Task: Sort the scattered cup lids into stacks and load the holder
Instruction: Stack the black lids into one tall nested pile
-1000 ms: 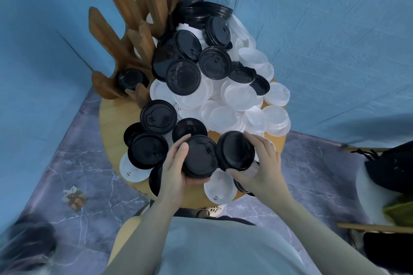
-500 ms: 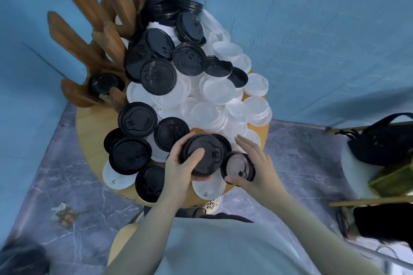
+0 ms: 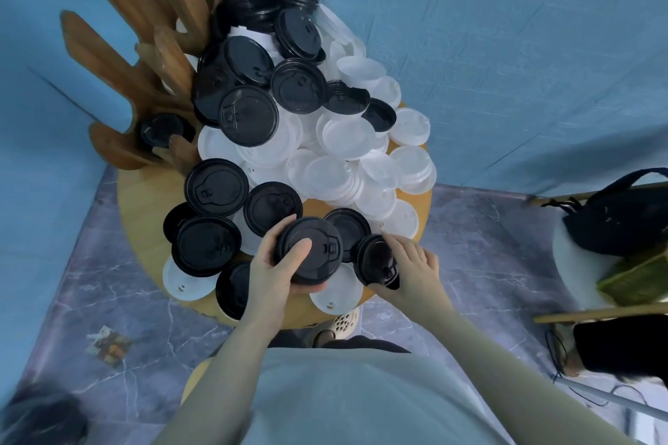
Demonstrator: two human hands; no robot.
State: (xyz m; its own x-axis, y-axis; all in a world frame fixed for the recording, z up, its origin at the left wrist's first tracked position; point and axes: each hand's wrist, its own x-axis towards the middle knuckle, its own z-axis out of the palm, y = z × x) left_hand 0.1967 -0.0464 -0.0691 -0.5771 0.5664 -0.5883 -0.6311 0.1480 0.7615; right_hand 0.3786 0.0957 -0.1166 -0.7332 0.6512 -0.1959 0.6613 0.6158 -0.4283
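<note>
Lids cover most of the round wooden table (image 3: 144,228), black and white ones mixed in a loose heap that climbs toward the upper centre of the frame. At lower centre the left hand (image 3: 278,275) grips a short stack of black round plastic cup lids (image 3: 311,249), thumb pressed on the top lid and fingers curled beneath. Just to the right, the right hand (image 3: 415,267) pinches a single black plastic lid (image 3: 376,260) by its rim, tilted on edge and close beside the stack. The tall wooden slatted lid holder (image 3: 119,58) stands at upper left; one black lid already sits low between its slats (image 3: 162,130), so loading looks barely begun. White translucent plastic lids (image 3: 347,134) lie piled at centre right, untouched.

These lids are likely very light, thin and somewhat springy, with smooth surfaces that slide over each other easily. A grip across the rim, thumb on top and fingers underneath, should keep a stack from fanning out; squeezing the flat middle could flex or crack it. Nested lids probably need to be squared up before they seat, and a tilted one could skid off the stack.
</note>
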